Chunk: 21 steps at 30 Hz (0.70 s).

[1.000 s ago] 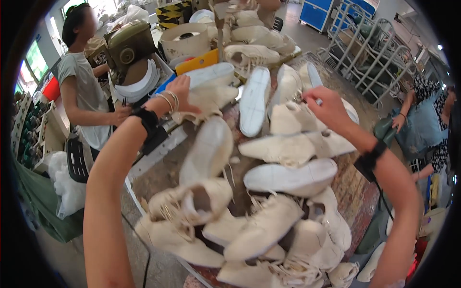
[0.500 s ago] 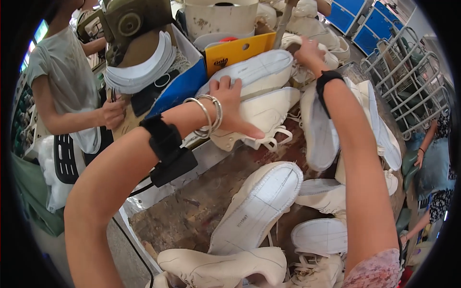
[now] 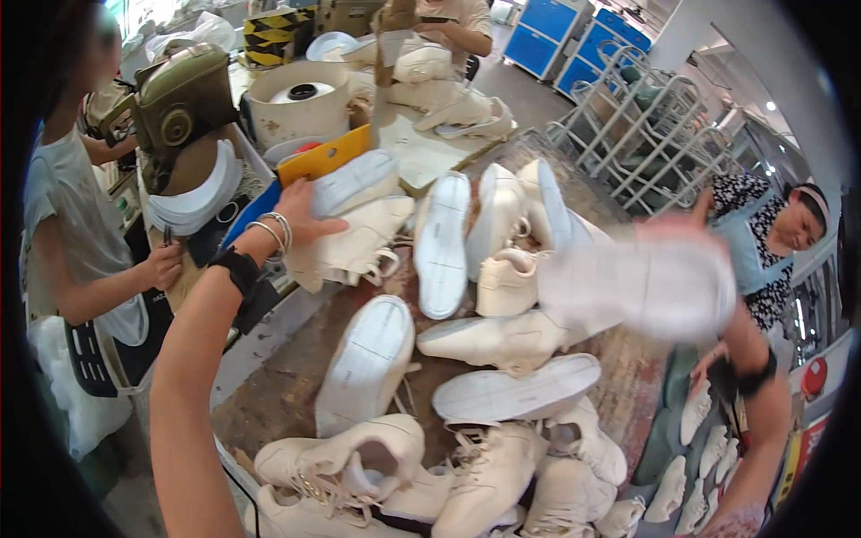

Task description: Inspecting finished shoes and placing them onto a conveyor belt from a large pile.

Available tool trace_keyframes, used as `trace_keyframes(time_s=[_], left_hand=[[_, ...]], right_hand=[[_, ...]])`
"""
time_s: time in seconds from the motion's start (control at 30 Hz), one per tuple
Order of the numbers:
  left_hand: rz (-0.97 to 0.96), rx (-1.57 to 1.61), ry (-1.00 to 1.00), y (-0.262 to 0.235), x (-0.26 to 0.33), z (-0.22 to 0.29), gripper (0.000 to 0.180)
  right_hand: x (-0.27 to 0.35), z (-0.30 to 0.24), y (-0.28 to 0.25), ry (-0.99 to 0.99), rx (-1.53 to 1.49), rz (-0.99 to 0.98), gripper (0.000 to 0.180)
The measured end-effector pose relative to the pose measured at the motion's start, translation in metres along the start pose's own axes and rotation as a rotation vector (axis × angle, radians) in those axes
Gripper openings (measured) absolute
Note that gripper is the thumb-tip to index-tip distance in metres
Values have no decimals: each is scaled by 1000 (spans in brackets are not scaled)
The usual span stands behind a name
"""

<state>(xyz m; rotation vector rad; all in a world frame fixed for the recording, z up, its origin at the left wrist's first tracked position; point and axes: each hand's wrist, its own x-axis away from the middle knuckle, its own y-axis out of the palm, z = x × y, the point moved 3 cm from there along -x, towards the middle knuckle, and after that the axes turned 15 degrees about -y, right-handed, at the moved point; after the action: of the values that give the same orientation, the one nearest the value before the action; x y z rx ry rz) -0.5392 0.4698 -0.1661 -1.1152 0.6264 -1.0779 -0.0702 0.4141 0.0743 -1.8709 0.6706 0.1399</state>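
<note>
My left hand (image 3: 305, 222), with bangles and a black band at the wrist, lies with its fingers spread at a cream lace-up shoe (image 3: 366, 235) on the bench. Beyond that shoe lies another cream shoe (image 3: 356, 182), its pale sole side up. At the right, my right hand (image 3: 686, 231) grips a white shoe (image 3: 641, 285) and holds it above the bench edge; both are smeared by motion, and the shoe hides most of the fingers. Several similar shoes lie between my hands, including an upturned one (image 3: 441, 247) and another (image 3: 368, 359).
More cream shoes (image 3: 489, 475) crowd the near end of the worn bench (image 3: 269, 394). A yellow divider (image 3: 325, 154) stands by my left hand. Co-workers are at the left and right. A metal rack (image 3: 628, 134) stands far right; dark green racks (image 3: 659, 430) with shoes are beside the bench.
My right hand has swung from the far shoes toward the right, now with a white shoe in it. The view has shifted; my left hand remains at the shoes by the yellow divider.
</note>
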Motion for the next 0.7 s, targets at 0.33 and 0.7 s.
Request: trace_keyframes(time_s=[0.33,0.7], left_hand=[[-24,-239,-321,-28,-7,42,108],[-283,348,30,-27,28,44,97]], right_hand=[[83,-97,72,172,-502,-665,38],[52,375,101,883,619,-319,140]])
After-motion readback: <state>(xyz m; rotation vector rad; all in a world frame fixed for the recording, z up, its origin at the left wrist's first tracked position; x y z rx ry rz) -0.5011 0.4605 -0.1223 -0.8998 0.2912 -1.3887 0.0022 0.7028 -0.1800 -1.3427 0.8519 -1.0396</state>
